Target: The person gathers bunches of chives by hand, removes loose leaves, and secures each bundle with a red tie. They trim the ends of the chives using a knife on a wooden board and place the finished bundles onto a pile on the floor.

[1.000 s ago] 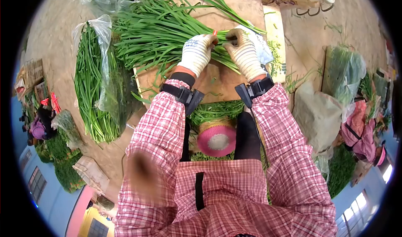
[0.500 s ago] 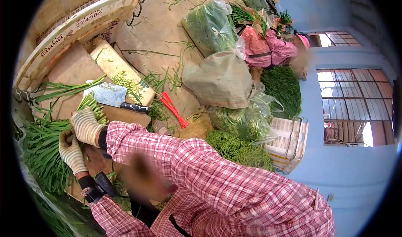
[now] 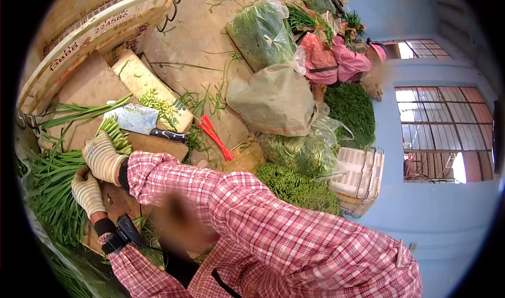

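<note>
Your gloved right hand (image 3: 103, 158) and left hand (image 3: 87, 191) are both closed around a bunch of chives (image 3: 52, 185) at nine o'clock on the board (image 3: 152, 142); bundling looks underway; next, keep the cut ends even, clear of the cleaver (image 3: 138, 119).

A bundle of long green chives (image 3: 52, 192) is lying across a wooden board (image 3: 89, 87) at the near left, its cut stem ends (image 3: 117, 132) poking out rightward.
</note>
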Tool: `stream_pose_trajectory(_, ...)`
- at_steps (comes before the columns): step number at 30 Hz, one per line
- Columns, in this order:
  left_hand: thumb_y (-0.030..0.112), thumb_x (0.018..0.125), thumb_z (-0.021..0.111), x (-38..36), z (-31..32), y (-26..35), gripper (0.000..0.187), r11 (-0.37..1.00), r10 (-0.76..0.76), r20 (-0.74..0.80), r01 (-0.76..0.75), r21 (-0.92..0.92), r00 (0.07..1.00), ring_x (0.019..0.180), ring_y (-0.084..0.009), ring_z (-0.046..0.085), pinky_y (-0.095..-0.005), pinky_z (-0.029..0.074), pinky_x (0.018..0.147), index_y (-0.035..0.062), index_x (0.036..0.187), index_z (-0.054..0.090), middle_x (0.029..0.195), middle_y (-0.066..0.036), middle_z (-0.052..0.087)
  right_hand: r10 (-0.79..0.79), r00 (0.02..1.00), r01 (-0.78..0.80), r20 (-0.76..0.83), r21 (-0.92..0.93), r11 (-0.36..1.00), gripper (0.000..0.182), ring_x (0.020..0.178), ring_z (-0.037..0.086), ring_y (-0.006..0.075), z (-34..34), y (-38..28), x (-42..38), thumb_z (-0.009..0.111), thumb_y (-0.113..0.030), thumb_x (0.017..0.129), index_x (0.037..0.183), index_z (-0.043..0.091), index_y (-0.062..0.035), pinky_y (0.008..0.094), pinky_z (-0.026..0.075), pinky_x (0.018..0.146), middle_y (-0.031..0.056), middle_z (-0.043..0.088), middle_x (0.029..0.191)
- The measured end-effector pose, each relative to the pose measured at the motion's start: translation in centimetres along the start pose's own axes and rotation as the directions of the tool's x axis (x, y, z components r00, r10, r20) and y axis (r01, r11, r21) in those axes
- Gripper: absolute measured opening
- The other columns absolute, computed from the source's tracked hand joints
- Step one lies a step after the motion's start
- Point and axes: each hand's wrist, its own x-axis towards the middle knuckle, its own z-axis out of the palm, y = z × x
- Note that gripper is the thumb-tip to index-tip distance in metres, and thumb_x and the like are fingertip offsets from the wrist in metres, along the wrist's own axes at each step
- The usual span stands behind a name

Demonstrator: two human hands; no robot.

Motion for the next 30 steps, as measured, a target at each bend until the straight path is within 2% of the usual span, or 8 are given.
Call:
stream_pose_trajectory(5,-0.002,0.084,0.057,0.9,0.4,-1.0,0.017,0.999,0.024,0.035,-0.026,0.045,0.999,0.079,-0.0161,0.062,-0.0276,0.049,0.075,-0.0053,0.099,0.064,0.092,-0.012,0.068,-0.004,0.997,0.003,0.074,0.019,1.0,0.026,0.102,0.063,0.0242,-0.9,0.2,0.2,0.06,-0.026,0.083,0.101,0.072,-0.0116,0.0478,0.04,0.09,0.0078,0.069,0.103)
stream_pose_trajectory(6,-0.003,0.082,0.059,1.4,1.4,-2.7,0.02,0.977,0.082,0.097,-0.061,-0.206,0.992,0.081,-0.0179,0.063,-0.0295,0.05,0.077,-0.0049,0.101,0.064,0.097,-0.015,0.069,0.032,0.999,-0.029,0.029,-0.102,0.994,0.026,0.098,0.065,0.0246,-0.9,0.2,0.2,0.061,-0.032,0.08,0.092,0.075,-0.0139,0.0506,0.042,0.089,0.0077,0.071,0.094)
stream_pose_trajectory(8,0.012,0.081,0.062,-2.6,0.7,5.2,0.026,0.996,0.057,0.047,-0.06,0.059,0.997,0.084,-0.0253,0.066,-0.0347,0.05,0.079,-0.0025,0.102,0.066,0.098,-0.017,0.07,-0.088,0.995,0.083,0.055,0.085,0.993,0.027,0.077,0.068,0.0273,-4.8,2.1,-2.5,0.063,-0.036,0.072,0.077,0.075,-0.0126,0.043,0.051,0.074,0.0129,0.07,0.08)
stream_pose_trajectory(10,0.023,0.079,0.063,-2.8,-0.8,5.3,0.032,0.992,0.063,0.146,-0.046,-0.118,0.987,0.085,-0.03,0.067,-0.0349,0.05,0.077,0.0009,0.101,0.068,0.095,-0.018,0.069,-0.356,0.933,0.359,-0.057,0.072,0.931,0.024,0.071,0.066,0.0313,-1.1,2.6,-2.0,0.062,-0.027,0.074,0.087,0.073,-0.0105,0.0439,0.051,0.065,0.0169,0.067,0.074)
stream_pose_trajectory(12,0.029,0.073,0.063,-1.1,-1.5,3.9,0.027,0.956,0.025,-0.032,-0.014,0.293,0.999,0.085,-0.0362,0.065,-0.0388,0.051,0.077,0.0082,0.089,0.072,0.087,-0.018,0.067,0.055,0.994,-0.033,-0.099,0.214,0.976,0.02,0.072,0.065,0.0337,-0.3,0.5,-0.9,0.063,-0.022,0.074,0.083,0.069,-0.0049,0.0451,0.05,0.067,0.0176,0.066,0.074)
stream_pose_trajectory(16,0.017,0.07,0.069,-0.5,-1.9,5.2,0.017,0.97,0.002,-0.006,-0.001,0.243,1.0,0.064,-0.0224,0.066,-0.0323,0.053,0.066,0.0072,0.083,0.074,0.071,-0.013,0.069,0.041,0.916,-0.002,-0.399,0.098,0.995,0.018,0.079,0.062,0.0349,2.9,0.7,-2.2,0.062,-0.024,0.079,0.083,0.062,-0.006,0.0446,0.046,0.075,0.0157,0.064,0.088)
stream_pose_trajectory(23,0.007,0.075,0.063,0.7,-2.6,5.8,0.017,0.842,0.319,0.253,-0.395,0.367,0.914,0.077,-0.0334,0.064,-0.0371,0.052,0.071,0.0085,0.09,0.068,0.083,-0.016,0.066,0.225,0.937,-0.121,-0.268,0.355,0.927,0.02,0.084,0.061,0.0366,4.4,-0.6,-3.5,0.063,-0.024,0.079,0.091,0.065,-0.0076,0.0472,0.047,0.074,0.0173,0.064,0.092)
stream_pose_trajectory(30,0.005,0.074,0.065,1.6,-3.1,7.9,0.018,0.783,0.239,0.447,-0.444,0.437,0.862,0.079,-0.0335,0.064,-0.0381,0.051,0.071,0.0064,0.092,0.068,0.083,-0.018,0.066,0.246,0.955,-0.169,-0.168,0.374,0.912,0.02,0.084,0.063,0.0354,3.4,-0.4,-3.4,0.064,-0.023,0.078,0.09,0.063,-0.007,0.0464,0.048,0.073,0.0167,0.064,0.092)
